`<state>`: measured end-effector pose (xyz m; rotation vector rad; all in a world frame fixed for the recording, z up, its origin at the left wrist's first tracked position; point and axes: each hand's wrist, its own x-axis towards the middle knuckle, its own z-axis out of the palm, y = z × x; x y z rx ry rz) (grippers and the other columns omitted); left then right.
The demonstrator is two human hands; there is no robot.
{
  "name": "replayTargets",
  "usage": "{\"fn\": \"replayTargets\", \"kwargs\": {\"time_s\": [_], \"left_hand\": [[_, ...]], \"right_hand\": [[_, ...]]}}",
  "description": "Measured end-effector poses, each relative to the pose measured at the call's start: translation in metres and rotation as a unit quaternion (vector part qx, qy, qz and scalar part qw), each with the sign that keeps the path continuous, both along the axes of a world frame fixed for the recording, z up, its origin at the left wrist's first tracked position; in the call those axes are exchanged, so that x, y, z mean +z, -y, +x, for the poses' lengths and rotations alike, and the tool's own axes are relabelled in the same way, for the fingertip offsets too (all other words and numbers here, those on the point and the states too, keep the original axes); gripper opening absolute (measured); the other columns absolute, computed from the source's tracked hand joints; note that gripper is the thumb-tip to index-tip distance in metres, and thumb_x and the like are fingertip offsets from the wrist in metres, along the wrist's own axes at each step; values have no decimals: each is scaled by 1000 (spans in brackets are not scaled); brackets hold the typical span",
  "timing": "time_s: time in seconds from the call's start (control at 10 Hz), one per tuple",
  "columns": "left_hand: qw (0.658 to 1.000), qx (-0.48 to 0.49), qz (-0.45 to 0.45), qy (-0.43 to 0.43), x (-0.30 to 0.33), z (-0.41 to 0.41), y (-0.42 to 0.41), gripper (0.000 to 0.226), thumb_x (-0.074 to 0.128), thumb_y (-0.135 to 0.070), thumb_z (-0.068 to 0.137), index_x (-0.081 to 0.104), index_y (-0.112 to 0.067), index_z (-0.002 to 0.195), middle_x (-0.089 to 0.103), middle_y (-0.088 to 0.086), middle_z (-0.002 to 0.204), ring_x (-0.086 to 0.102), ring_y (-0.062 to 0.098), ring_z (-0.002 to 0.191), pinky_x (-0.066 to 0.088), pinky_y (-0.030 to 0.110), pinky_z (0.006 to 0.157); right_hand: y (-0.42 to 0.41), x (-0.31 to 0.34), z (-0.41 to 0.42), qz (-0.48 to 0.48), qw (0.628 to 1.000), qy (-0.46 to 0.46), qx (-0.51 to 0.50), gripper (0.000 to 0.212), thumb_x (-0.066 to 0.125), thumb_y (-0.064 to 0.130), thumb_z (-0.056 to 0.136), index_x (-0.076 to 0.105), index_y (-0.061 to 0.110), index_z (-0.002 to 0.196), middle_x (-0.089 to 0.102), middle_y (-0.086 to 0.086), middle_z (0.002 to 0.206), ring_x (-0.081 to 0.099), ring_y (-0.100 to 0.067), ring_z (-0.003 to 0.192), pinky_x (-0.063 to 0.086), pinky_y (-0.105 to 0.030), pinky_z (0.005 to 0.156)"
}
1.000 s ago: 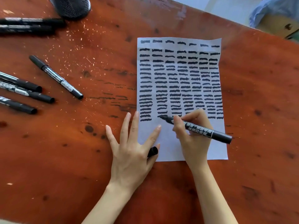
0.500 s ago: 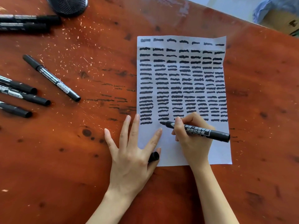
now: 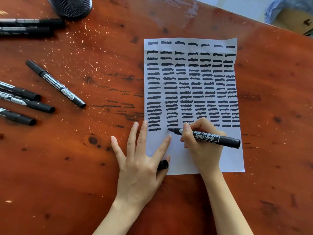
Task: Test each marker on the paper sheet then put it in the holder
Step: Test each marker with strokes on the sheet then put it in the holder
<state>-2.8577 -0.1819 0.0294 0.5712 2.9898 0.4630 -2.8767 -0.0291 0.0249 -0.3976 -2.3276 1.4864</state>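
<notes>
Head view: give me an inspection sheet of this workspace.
Surface: red-brown wooden table, pale flecks and dark ink marks.
Job's things: paper sheet filled with black strokes; uncapped marker, tip on the sheet; mesh holder top left.
Clutter: six capped markers lying left.
Hands: right hand grips the marker; left hand flat on the sheet's edge, pinning a cap.
Cables: nothing seen.
Surroundings: cardboard box, blue plastic, top right.

Edges and hands hide plenty from me

At eleven o'clock the holder (image 3: 71, 6) is cropped; five markers (image 3: 20, 92) at nine run off-frame; the cap (image 3: 163, 165) sits half-hidden under my left hand (image 3: 140, 168).
</notes>
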Motion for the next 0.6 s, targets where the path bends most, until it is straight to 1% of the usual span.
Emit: {"fn": "replayTargets", "kwargs": {"time_s": [0.1,0.3,0.5,0.6], "left_hand": [[1000,1,1,0,0,0,0,42,40,-43,90,44,-37,132,31,21,147,23,37,138,8,68,103],[1000,0,-1,2,0,0,0,42,40,-44,90,42,-38,132,31,21,147,23,36,138,9,69,103],[1000,-1,0,0,0,0,0,42,39,-44,91,41,-38,132,31,22,146,23,37,138,9,68,103],[1000,-1,0,-1,0,0,0,43,38,-44,91,39,-38,133,31,22,146,23,36,138,9,68,103]], "right_hand": [[0,-1,0,12,1000,3,5,33,57,26,81,50,4,56,54,-11,43,51,-27,36,39,-37,36],[0,-1,0,7,1000,-2,5,34,57,24,81,50,2,56,54,-10,44,50,-27,35,39,-39,35],[0,0,1,-1,1000,-4,-1,32,57,24,81,49,5,56,52,-11,44,49,-27,35,37,-37,35],[0,0,1,-3,1000,-5,-7,32,56,23,80,48,5,56,52,-12,43,48,-28,35,36,-38,35]]}}
